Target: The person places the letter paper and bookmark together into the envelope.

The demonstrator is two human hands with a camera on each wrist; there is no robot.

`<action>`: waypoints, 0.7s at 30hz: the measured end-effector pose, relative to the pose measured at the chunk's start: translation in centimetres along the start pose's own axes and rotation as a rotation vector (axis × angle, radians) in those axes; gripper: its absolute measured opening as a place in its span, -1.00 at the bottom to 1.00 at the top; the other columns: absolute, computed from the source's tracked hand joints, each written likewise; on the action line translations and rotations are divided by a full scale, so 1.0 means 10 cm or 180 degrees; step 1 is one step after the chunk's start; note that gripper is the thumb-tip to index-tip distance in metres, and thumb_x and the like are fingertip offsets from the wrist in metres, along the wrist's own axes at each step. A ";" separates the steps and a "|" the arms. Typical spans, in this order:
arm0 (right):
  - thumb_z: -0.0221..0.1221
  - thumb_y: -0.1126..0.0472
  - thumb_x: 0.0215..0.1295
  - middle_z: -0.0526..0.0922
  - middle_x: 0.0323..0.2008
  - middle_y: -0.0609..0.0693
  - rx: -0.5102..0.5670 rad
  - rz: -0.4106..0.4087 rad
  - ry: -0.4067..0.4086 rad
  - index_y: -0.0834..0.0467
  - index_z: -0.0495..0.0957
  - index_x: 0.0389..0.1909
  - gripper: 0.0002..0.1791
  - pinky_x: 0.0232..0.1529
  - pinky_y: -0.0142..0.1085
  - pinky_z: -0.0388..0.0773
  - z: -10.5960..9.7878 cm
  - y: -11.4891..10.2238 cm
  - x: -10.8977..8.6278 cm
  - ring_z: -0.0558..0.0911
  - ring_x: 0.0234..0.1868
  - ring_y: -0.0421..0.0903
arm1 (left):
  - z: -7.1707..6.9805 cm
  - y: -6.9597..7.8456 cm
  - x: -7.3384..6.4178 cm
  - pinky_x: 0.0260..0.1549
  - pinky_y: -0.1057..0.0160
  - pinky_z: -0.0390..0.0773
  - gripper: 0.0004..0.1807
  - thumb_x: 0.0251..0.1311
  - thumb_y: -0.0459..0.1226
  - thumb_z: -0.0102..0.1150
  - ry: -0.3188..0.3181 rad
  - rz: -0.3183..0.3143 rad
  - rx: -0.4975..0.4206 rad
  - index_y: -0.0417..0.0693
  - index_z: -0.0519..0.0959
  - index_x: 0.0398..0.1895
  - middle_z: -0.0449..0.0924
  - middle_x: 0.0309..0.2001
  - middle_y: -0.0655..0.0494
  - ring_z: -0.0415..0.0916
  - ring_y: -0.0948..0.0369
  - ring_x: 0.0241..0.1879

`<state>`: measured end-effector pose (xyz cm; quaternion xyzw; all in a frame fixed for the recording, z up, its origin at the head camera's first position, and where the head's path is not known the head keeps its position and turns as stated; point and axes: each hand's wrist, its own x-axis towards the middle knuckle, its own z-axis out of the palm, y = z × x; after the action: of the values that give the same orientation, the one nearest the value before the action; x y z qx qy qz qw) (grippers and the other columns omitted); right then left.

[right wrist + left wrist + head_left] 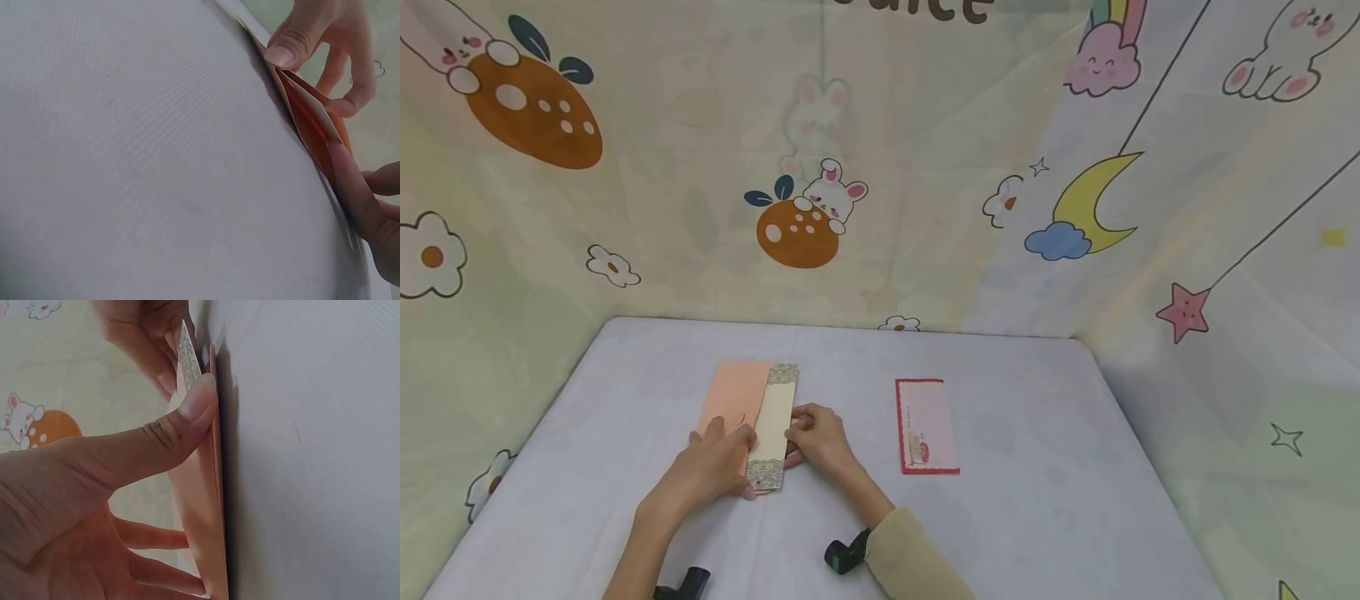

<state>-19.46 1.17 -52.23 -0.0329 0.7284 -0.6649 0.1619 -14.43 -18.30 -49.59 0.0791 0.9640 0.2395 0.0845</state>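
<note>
A peach envelope (739, 383) lies on the table with its mouth toward the right. A cream card (774, 421) with patterned bands at both ends sits partly in that mouth, as the right wrist view shows between the parted paper layers. My left hand (718, 458) holds the envelope, thumb (199, 400) on its near edge and fingers spread over its upper face. My right hand (817, 437) pinches the card at its right long edge, with the thumb (351, 187) along the opening. Part of the card is hidden inside the envelope.
A pink card with a red border (928, 427) lies to the right on the white table (1037, 500). Printed cloth (700, 292) hangs behind and beside the table. Dark devices (847, 552) are strapped at both wrists.
</note>
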 end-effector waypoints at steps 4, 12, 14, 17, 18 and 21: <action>0.18 0.54 0.27 0.70 -0.36 0.16 -0.0007 0.0056 -0.0046 0.46 0.48 0.15 -0.59 -0.48 -0.18 0.70 0.03 0.00 0.01 0.75 -0.49 -0.03 | 0.00 0.00 0.00 -0.51 0.14 0.33 -0.31 -0.40 -0.09 0.73 0.0010 0.0005 0.0011 0.14 0.50 -0.13 0.31 -0.18 -0.07 0.28 -0.04 -0.32; 0.19 0.53 0.29 0.72 -0.35 0.15 -0.0040 0.0077 -0.0070 0.45 0.48 0.19 -0.57 -0.48 -0.21 0.70 0.09 0.00 0.03 0.77 -0.47 -0.01 | 0.00 -0.01 -0.01 -0.49 0.14 0.32 -0.32 -0.36 -0.08 0.72 -0.0003 0.0011 -0.0059 0.15 0.49 -0.12 0.31 -0.15 -0.07 0.26 -0.03 -0.30; 0.18 0.53 0.28 0.72 -0.36 0.15 -0.0049 0.0073 -0.0078 0.45 0.48 0.19 -0.57 -0.48 -0.20 0.70 0.10 -0.01 0.02 0.77 -0.47 0.00 | -0.01 0.00 -0.02 -0.49 0.14 0.32 -0.32 -0.35 -0.07 0.71 -0.0012 0.0016 -0.0053 0.16 0.49 -0.12 0.31 -0.16 -0.07 0.26 -0.02 -0.30; 0.19 0.53 0.28 0.71 -0.38 0.12 -0.0108 0.0082 -0.0061 0.44 0.49 0.19 -0.57 -0.48 -0.20 0.70 0.13 -0.02 0.03 0.76 -0.48 -0.01 | -0.01 0.00 -0.02 -0.50 0.15 0.32 -0.33 -0.34 -0.08 0.71 -0.0016 0.0025 -0.0035 0.16 0.49 -0.11 0.30 -0.17 -0.06 0.26 -0.02 -0.31; 0.18 0.53 0.28 0.71 -0.38 0.12 -0.0123 0.0079 -0.0052 0.44 0.49 0.19 -0.56 -0.49 -0.20 0.70 0.14 -0.02 0.03 0.76 -0.49 0.00 | -0.01 0.00 -0.02 -0.50 0.15 0.32 -0.33 -0.34 -0.08 0.71 -0.0012 0.0029 -0.0032 0.16 0.49 -0.11 0.30 -0.17 -0.06 0.26 -0.02 -0.31; 0.18 0.54 0.28 0.70 -0.40 0.08 -0.0201 0.0068 -0.0006 0.44 0.49 0.21 -0.55 -0.50 -0.21 0.69 0.17 -0.03 0.04 0.75 -0.51 -0.03 | -0.01 -0.01 -0.03 -0.51 0.15 0.30 -0.33 -0.33 -0.09 0.71 0.0009 0.0046 -0.0033 0.16 0.49 -0.10 0.30 -0.18 -0.05 0.24 0.00 -0.32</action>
<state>-19.38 -0.59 -52.08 -0.0307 0.7492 -0.6398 0.1685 -14.21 -18.49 -49.51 0.0853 0.9622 0.2453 0.0819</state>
